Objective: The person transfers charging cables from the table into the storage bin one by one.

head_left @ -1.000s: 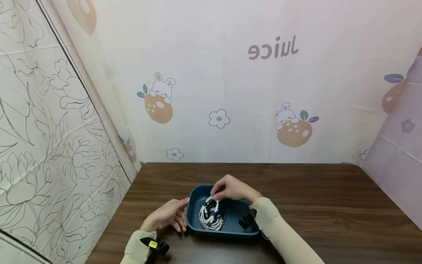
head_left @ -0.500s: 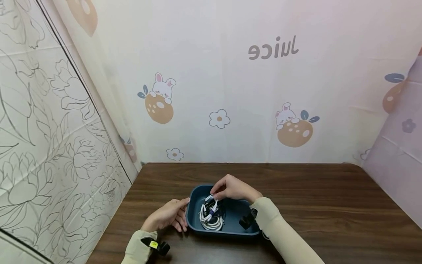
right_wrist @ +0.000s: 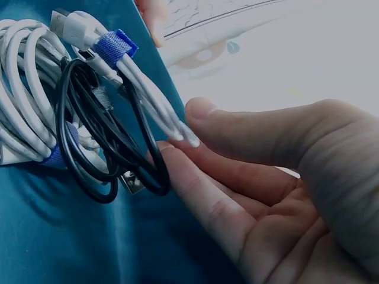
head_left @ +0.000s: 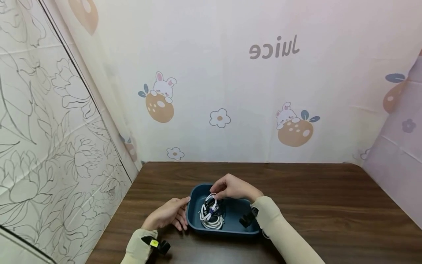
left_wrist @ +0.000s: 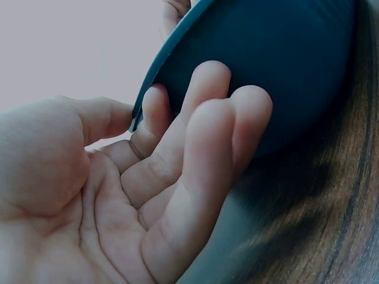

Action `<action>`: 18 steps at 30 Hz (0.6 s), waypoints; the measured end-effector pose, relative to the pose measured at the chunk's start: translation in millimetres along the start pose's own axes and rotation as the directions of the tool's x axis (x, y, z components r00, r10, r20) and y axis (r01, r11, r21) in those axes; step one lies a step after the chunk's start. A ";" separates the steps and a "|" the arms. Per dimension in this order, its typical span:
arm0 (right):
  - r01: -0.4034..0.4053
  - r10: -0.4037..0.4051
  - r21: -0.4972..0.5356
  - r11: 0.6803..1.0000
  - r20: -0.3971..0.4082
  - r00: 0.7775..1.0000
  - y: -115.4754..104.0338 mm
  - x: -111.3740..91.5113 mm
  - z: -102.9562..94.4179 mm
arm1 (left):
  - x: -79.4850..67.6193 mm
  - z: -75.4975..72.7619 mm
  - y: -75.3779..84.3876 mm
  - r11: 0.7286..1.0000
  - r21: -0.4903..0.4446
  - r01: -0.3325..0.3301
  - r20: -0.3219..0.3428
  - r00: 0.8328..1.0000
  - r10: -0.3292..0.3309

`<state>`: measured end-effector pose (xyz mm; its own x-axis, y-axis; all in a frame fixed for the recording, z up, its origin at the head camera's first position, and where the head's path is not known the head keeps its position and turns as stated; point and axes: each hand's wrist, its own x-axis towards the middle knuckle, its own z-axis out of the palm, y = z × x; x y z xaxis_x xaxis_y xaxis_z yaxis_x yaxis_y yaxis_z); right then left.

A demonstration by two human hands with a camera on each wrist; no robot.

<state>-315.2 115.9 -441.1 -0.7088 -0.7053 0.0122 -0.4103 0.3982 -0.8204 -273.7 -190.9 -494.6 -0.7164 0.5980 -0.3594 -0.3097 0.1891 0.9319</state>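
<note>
A dark blue bin (head_left: pixel 232 216) stands on the table with coiled cables inside. My left hand (head_left: pixel 166 215) holds its left end: in the left wrist view the thumb is at the rim and the fingers lie along the outer wall. My right hand (head_left: pixel 235 187) reaches over the far side and pinches the looped end of a thin white cable (right_wrist: pixel 148 94), bundled with a blue strap. Beside it hang loops of black cable (right_wrist: pixel 66 100). A thicker white cable coil (right_wrist: pixel 44 89), also blue-strapped, lies lower in the bin.
The brown wooden table (head_left: pixel 329 205) extends to both sides of the bin. A patterned curtain (head_left: pixel 250 91) rises behind it. At the bin's right end, a bit of white cord (head_left: pixel 265 235) shows by the right sleeve (head_left: pixel 280 223).
The white cable loop under my right fingers has shifted slightly and stands more upright. The left hand and bin stay in place.
</note>
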 end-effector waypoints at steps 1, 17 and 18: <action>-0.002 0.002 -0.001 1.000 0.002 1.000 -0.1 -0.8 -0.9 | 0.2 0.1 0.1 1.000 0.001 0.001 0.001 1.000 -0.001; 0.015 -0.015 0.007 1.000 0.007 1.000 -6.8 -16.5 -14.6 | -0.6 0.7 -0.5 1.000 -0.011 0.001 0.010 1.000 -0.001; 0.014 -0.014 -0.003 1.000 0.003 1.000 -7.0 -17.5 -15.7 | -0.6 0.7 -0.5 1.000 -0.013 0.001 0.012 1.000 -0.001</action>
<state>-308.9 134.6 -426.6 -0.7013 -0.7125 0.0224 -0.4220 0.3896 -0.8186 -272.7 -190.9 -494.8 -0.7085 0.6071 -0.3599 -0.3189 0.1795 0.9306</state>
